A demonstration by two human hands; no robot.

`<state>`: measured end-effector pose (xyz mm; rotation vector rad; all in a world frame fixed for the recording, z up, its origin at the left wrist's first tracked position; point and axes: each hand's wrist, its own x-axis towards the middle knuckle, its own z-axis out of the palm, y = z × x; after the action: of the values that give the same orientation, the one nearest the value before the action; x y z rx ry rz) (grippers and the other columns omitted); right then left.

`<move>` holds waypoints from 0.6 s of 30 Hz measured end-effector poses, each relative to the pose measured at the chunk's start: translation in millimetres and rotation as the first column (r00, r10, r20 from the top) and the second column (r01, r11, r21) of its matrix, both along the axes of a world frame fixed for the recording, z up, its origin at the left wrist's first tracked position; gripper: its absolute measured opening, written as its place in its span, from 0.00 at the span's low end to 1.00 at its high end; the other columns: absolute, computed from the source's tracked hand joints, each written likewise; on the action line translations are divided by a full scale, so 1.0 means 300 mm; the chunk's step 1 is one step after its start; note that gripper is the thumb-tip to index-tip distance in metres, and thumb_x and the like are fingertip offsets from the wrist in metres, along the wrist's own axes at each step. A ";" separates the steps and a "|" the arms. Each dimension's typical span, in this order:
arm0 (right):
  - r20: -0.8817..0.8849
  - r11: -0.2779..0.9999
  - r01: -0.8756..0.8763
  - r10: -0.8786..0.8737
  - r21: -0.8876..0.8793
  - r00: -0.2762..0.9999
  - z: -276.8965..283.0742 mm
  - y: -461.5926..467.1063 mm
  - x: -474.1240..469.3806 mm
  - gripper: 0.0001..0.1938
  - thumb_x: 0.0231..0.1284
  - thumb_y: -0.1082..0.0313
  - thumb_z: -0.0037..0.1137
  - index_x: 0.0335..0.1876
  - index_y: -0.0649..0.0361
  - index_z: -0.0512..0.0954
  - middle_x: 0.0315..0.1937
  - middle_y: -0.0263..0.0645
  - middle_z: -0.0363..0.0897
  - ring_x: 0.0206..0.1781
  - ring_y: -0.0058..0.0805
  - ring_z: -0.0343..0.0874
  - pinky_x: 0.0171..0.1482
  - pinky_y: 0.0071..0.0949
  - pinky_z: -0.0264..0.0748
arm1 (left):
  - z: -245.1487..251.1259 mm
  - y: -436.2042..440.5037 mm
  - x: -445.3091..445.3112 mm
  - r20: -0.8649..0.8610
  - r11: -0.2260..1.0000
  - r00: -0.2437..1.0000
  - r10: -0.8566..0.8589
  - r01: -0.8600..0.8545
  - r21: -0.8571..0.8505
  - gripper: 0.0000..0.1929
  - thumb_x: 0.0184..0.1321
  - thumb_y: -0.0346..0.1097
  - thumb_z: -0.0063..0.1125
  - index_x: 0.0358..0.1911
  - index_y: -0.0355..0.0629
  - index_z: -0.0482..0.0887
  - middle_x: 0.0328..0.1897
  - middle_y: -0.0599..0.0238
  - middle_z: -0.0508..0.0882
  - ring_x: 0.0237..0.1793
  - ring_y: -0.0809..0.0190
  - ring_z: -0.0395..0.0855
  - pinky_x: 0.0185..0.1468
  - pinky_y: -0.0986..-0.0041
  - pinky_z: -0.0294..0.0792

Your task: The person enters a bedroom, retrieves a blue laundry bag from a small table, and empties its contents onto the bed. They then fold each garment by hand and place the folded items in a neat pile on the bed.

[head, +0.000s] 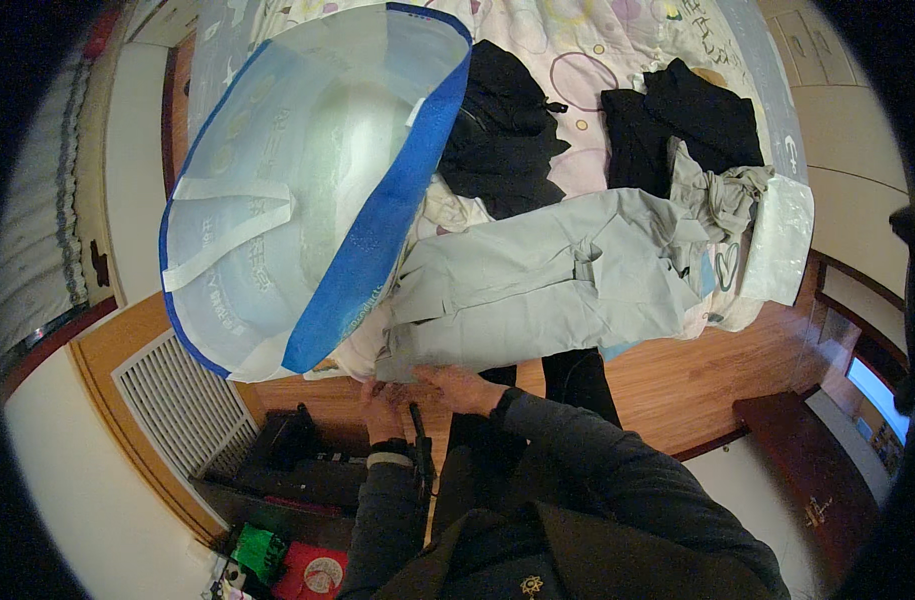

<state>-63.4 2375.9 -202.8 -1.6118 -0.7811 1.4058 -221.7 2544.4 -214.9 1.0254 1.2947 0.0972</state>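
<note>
A light grey garment (532,277), perhaps trousers or a coat, lies spread along the near edge of the bed. My right hand (457,388) rests at its near left end, with the fingers on the cloth. Just left of it, my left hand (383,409) touches the same end from below; its fingertips are partly hidden. Whether either hand grips the cloth is hard to tell. Left of the garment stands a large open bag (337,172), whitish with a blue rim and white straps. Black clothing (502,135) lies beside the bag.
Folded black clothes (697,112) and a crumpled beige cloth (716,195) lie at the right of the patterned bed sheet (577,82). A silvery packet (778,244) sits on the bed's right edge. Below left are a white vent grille (183,401) and a dark bench-like object (292,472).
</note>
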 end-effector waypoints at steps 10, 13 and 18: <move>0.620 0.864 0.501 -0.416 0.043 0.665 0.029 0.002 0.270 0.39 0.52 0.77 0.66 0.74 0.64 0.65 0.63 0.56 0.71 0.67 0.58 0.69 0.64 0.49 0.73 | -0.113 0.058 0.216 -0.361 0.523 0.749 -0.555 0.652 0.550 0.35 0.61 0.27 0.72 0.73 0.36 0.72 0.71 0.51 0.78 0.67 0.48 0.76 0.71 0.54 0.70; 0.679 0.912 0.410 -0.287 -0.023 0.676 -0.029 0.084 0.309 0.38 0.54 0.80 0.62 0.75 0.61 0.65 0.60 0.55 0.74 0.64 0.56 0.74 0.61 0.50 0.74 | -0.097 0.049 0.312 -0.428 0.496 0.705 -0.566 0.706 0.506 0.36 0.59 0.27 0.73 0.72 0.38 0.73 0.70 0.51 0.79 0.65 0.49 0.79 0.69 0.55 0.72; 0.409 0.870 0.492 -0.462 0.037 0.787 -0.076 0.097 0.289 0.30 0.58 0.75 0.62 0.69 0.63 0.73 0.54 0.54 0.80 0.59 0.53 0.79 0.63 0.50 0.74 | -0.023 0.095 0.426 -0.234 0.664 0.742 -0.628 0.668 0.336 0.36 0.58 0.24 0.71 0.73 0.38 0.72 0.68 0.54 0.82 0.64 0.52 0.80 0.68 0.61 0.74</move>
<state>23.4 2404.9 -225.7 -2.0191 -0.4909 0.7464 -93.9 2573.0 -221.9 1.8305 0.9302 -0.2562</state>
